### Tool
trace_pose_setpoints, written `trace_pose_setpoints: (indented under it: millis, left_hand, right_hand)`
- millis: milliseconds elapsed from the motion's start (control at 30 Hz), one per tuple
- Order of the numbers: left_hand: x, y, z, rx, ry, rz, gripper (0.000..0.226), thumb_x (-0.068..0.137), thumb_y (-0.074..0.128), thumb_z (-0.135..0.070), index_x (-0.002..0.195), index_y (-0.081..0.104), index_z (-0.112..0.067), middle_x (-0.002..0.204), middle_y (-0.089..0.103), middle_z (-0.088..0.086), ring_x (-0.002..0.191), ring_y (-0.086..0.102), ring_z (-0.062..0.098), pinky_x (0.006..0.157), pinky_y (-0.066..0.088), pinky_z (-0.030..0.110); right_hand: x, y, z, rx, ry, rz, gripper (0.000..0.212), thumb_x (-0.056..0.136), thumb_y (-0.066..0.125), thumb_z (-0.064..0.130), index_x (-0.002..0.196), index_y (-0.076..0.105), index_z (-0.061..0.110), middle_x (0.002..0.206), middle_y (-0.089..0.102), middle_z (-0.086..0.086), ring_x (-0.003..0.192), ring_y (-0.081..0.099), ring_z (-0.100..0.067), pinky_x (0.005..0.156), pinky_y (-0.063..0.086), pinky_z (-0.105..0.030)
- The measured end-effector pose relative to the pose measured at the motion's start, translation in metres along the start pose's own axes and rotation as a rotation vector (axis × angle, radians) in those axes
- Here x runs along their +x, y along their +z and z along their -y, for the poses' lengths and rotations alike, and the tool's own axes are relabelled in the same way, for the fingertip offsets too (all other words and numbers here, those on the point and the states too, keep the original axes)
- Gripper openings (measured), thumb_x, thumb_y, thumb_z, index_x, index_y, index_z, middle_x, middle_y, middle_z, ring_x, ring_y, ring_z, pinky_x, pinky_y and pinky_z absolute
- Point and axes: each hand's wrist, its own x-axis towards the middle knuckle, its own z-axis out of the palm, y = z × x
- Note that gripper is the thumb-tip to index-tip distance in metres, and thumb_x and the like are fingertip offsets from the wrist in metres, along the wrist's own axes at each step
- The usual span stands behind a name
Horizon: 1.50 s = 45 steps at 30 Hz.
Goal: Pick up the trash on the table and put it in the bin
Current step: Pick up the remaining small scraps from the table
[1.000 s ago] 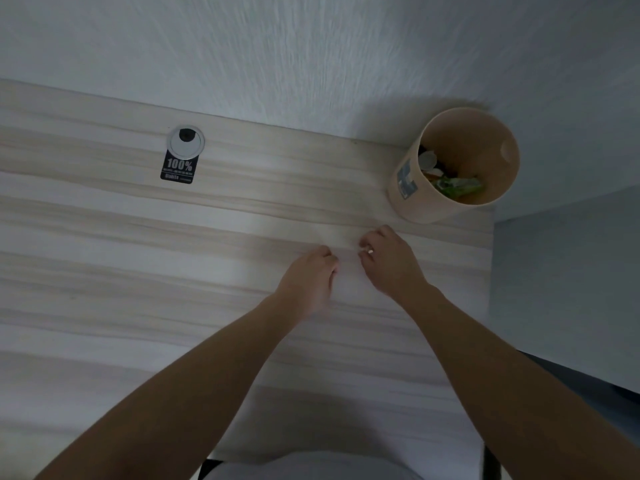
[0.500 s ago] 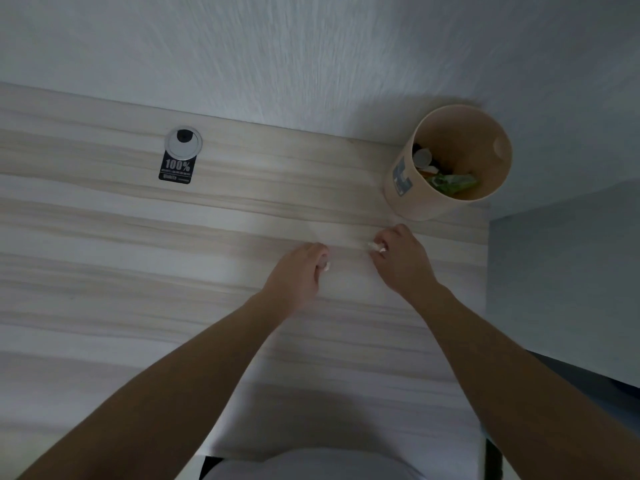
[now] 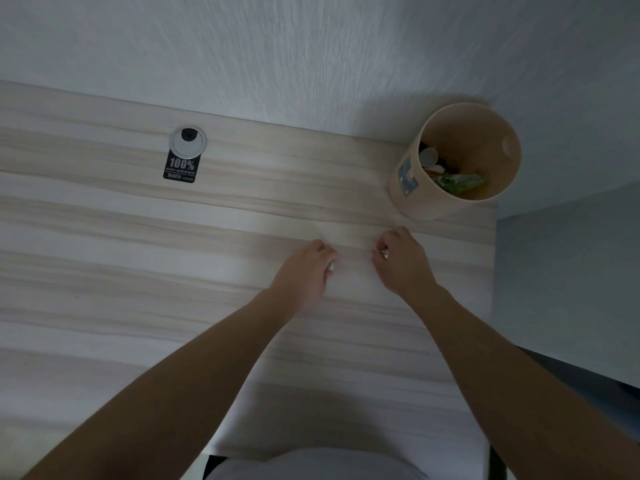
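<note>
Both hands were seen low over the table [image 3: 104, 271], side by side and a little apart, toward its right half. Left hand [image 3: 304, 275]: fingers curled inward, a small white scrap [image 3: 330, 267] pinched at the fingertips; what it was could not be made out. Right hand [image 3: 403, 261]: likewise curled, with a small pale scrap [image 3: 383, 252] gripped between thumb and forefinger. Whether either scrap was lifted clear of the surface or touching it could not be told. Bare forearms were stretched in from the near edge, over a pale wood-grain top.

A tan round bin [image 3: 408, 199] was noted at the far right corner of the table, just beyond the right hand and not touched by it. It stood upright, with a blue-grey label on its left wall. Inside, a green wrapper [image 3: 457, 181], a whitish round lid-like piece [image 3: 428, 155] and some darker bits were visible.

At far left, a round silver cable grommet [image 3: 187, 142] was set into the top, with a black "100%" sticker [image 3: 180, 167] just on its near side. A textured white wall [image 3: 311, 57] was recorded behind the table's far edge.
</note>
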Motion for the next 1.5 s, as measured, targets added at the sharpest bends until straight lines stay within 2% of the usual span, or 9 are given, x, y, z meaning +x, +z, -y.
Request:
trace_pose_setpoints:
  millis: [233,433,600,833,900,967,1033,1267,1500]
  left_hand:
    - [0.006,-0.004,-0.005,0.044,-0.087,0.051,0.014,0.079,0.055,-0.003,0.083,0.067,-0.009,0.091,0.063,0.013,0.087,0.059,0.033,0.075,0.047,0.036]
    - [-0.019,-0.015,0.014,-0.037,-0.157,-0.131,0.018,0.072,0.055,0.005,0.073,0.060,-0.013,0.077,0.062,0.005,0.074,0.056,0.025,0.069,0.047,0.035]
    - [-0.041,-0.020,0.014,-0.024,-0.180,-0.126,0.020,0.074,0.054,0.003,0.073,0.056,-0.017,0.076,0.060,0.004,0.073,0.055,0.023,0.069,0.047,0.035]
    - [-0.039,-0.003,0.000,-0.038,-0.187,-0.075,0.028,0.083,0.052,-0.003,0.109,0.061,-0.010,0.081,0.062,0.003,0.080,0.058,0.024,0.075,0.044,0.028]
    - [-0.033,0.001,-0.001,-0.016,-0.200,-0.061,0.023,0.083,0.053,-0.004,0.103,0.062,-0.010,0.085,0.065,0.008,0.082,0.060,0.027,0.074,0.043,0.029]
    - [-0.029,0.004,-0.002,0.018,-0.201,-0.034,0.016,0.079,0.054,0.000,0.087,0.062,-0.012,0.087,0.064,0.010,0.084,0.059,0.029,0.072,0.042,0.030]
    - [-0.026,0.005,-0.002,0.039,-0.189,-0.014,0.020,0.075,0.053,0.005,0.077,0.060,-0.014,0.088,0.064,0.012,0.085,0.060,0.031,0.072,0.044,0.031]
    - [-0.042,-0.008,0.007,0.024,-0.193,-0.099,0.022,0.074,0.051,0.007,0.074,0.060,-0.013,0.085,0.063,0.012,0.080,0.059,0.031,0.070,0.041,0.031]
    - [-0.088,-0.057,0.035,0.010,-0.233,-0.250,0.024,0.074,0.048,0.008,0.072,0.058,-0.014,0.079,0.057,0.002,0.075,0.053,0.020,0.069,0.045,0.032]
  right_hand:
    - [-0.016,-0.004,0.001,0.027,0.009,0.011,0.010,0.086,0.057,0.016,0.080,0.057,0.007,0.080,0.058,-0.009,0.074,0.054,-0.027,0.066,0.043,-0.035]
    - [-0.031,-0.005,-0.002,0.035,0.043,0.004,0.008,0.083,0.057,0.013,0.077,0.056,0.007,0.075,0.059,-0.010,0.071,0.053,-0.028,0.063,0.041,-0.035]
    - [-0.047,-0.002,0.000,0.070,0.033,-0.011,0.002,0.083,0.055,0.011,0.081,0.055,0.012,0.074,0.060,-0.006,0.071,0.055,-0.026,0.064,0.043,-0.034]
    - [-0.075,-0.003,0.001,0.095,0.047,-0.038,0.006,0.083,0.054,0.012,0.085,0.055,0.017,0.078,0.060,-0.003,0.073,0.054,-0.022,0.066,0.042,-0.031]
    - [-0.083,-0.003,-0.004,0.086,0.066,-0.042,0.006,0.084,0.054,0.012,0.088,0.056,0.016,0.080,0.061,-0.003,0.074,0.054,-0.022,0.066,0.040,-0.030]
    - [-0.090,-0.002,-0.009,0.077,0.080,-0.048,0.007,0.085,0.054,0.012,0.091,0.056,0.015,0.081,0.061,-0.004,0.075,0.054,-0.023,0.067,0.039,-0.030]
    - [-0.096,-0.001,-0.012,0.063,0.085,-0.046,0.007,0.085,0.054,0.011,0.092,0.057,0.014,0.081,0.061,-0.004,0.076,0.055,-0.023,0.067,0.041,-0.031]
    - [-0.098,0.001,0.006,0.050,0.080,-0.027,0.012,0.086,0.054,0.012,0.096,0.061,0.013,0.088,0.062,-0.003,0.081,0.056,-0.021,0.073,0.045,-0.032]
    - [-0.092,0.000,0.049,0.025,0.043,-0.025,0.008,0.084,0.057,0.014,0.089,0.063,0.014,0.085,0.058,0.000,0.077,0.054,-0.019,0.069,0.038,-0.027]
